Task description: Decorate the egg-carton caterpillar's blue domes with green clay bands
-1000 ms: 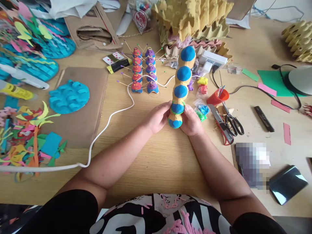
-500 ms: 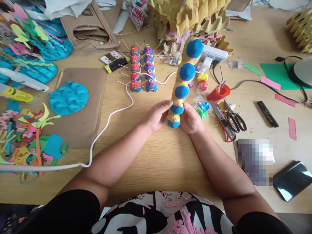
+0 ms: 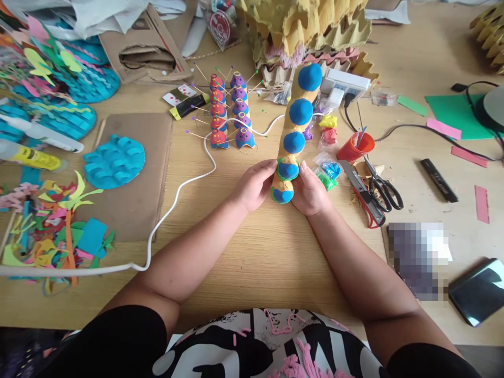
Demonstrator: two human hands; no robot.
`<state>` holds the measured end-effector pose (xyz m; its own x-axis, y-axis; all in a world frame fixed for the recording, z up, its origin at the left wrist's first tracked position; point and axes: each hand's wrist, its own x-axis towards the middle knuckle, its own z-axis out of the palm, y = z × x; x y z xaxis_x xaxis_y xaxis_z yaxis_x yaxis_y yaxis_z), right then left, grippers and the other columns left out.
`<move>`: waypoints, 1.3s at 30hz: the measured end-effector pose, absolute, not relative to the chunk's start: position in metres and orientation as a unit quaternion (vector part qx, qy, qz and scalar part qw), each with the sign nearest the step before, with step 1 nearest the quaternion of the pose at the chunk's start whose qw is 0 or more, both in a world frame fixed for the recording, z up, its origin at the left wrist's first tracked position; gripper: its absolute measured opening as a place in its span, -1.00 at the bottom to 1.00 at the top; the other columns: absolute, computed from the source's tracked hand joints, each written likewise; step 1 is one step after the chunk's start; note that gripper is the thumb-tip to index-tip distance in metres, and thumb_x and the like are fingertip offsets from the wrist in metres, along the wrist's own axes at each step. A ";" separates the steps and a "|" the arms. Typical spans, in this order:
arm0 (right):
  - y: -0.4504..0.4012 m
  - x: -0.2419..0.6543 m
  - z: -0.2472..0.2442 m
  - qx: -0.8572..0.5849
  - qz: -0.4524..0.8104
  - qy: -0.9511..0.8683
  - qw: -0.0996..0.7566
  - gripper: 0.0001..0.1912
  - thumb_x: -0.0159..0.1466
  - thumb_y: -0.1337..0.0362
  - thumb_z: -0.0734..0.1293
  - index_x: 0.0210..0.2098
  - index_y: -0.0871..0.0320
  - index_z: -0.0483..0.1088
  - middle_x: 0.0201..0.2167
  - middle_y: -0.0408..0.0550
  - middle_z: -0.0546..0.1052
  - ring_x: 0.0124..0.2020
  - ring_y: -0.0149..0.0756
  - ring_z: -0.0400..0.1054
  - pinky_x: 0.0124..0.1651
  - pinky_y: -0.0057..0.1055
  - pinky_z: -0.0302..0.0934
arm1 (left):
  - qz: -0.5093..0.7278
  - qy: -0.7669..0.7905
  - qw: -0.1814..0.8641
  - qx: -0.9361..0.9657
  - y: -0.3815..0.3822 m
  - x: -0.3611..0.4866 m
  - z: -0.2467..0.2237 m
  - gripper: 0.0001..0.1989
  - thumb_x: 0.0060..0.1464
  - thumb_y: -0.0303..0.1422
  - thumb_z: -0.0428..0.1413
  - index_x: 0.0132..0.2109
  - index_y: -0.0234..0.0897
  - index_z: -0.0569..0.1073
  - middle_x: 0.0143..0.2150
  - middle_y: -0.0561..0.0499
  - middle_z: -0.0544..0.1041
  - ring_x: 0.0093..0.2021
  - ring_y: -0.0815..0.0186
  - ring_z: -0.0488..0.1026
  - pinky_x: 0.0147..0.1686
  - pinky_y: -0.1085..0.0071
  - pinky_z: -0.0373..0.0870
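Observation:
Between my two hands is a strip of yellow egg carton [image 3: 286, 126] with blue clay caps on its bumps; thin green clay edges the nearer caps. My left hand [image 3: 258, 184] grips its left side near the close end, thumb on top. On the opposite side my right hand [image 3: 313, 190] pinches it the same way, its fingers partly hidden beneath. The strip tilts up and away from me, above the table. Beyond it to the left stand a red-and-blue egg-carton caterpillar [image 3: 218, 111] and a purple-and-blue one [image 3: 241, 109], both with toothpick feelers.
Small bags of coloured clay [image 3: 328, 170], an orange cup [image 3: 356, 146], a utility knife [image 3: 364, 197] and scissors [image 3: 384, 188] lie to the right. A white cable [image 3: 179, 186] crosses the left side. Paper scraps [image 3: 55, 231] and cardboard [image 3: 129, 210] are further left; egg trays [image 3: 307, 26] stack behind.
The egg-carton strip has tipped slightly to the left at its far end, still between both hands. The view has shifted a little; the grip looks the same.

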<state>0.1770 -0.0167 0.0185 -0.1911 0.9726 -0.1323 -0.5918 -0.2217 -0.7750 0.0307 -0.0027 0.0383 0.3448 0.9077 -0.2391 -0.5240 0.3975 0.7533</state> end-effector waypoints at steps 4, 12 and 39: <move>-0.018 0.178 0.020 -0.321 0.708 -0.299 0.553 -0.61 0.24 -0.16 0.55 -0.25 0.00 0.56 -0.25 -0.07 0.72 0.14 -0.04 0.60 0.17 -0.06 0.60 | 0.467 0.349 0.764 0.278 -0.003 0.031 0.039 -0.72 0.38 -0.24 0.22 -0.31 -0.25 0.58 -0.32 0.02 0.68 -0.18 0.30 0.66 -0.16 0.42 0.54; -0.019 0.178 0.019 -0.335 0.693 -0.312 0.558 -0.63 0.25 -0.15 0.54 -0.24 -0.01 0.55 -0.27 -0.09 0.70 0.08 -0.06 0.60 0.16 -0.08 0.58 | 0.462 0.327 0.763 0.310 -0.005 0.030 0.038 -0.81 0.34 -0.20 0.28 -0.16 -0.23 0.66 -0.19 -0.01 0.73 -0.05 0.26 0.69 -0.04 0.41 0.57; -0.021 0.177 0.022 -0.440 0.474 -0.338 0.684 -0.86 0.34 0.12 0.50 -0.22 -0.06 0.48 -0.49 -0.28 0.44 -0.43 -0.42 0.35 -0.32 -0.45 0.28 | 0.460 0.326 0.793 0.229 0.002 0.028 0.038 -0.65 0.41 -0.02 0.16 -0.13 -0.20 0.63 -0.24 0.06 0.67 -0.31 0.40 0.57 -0.37 0.46 0.49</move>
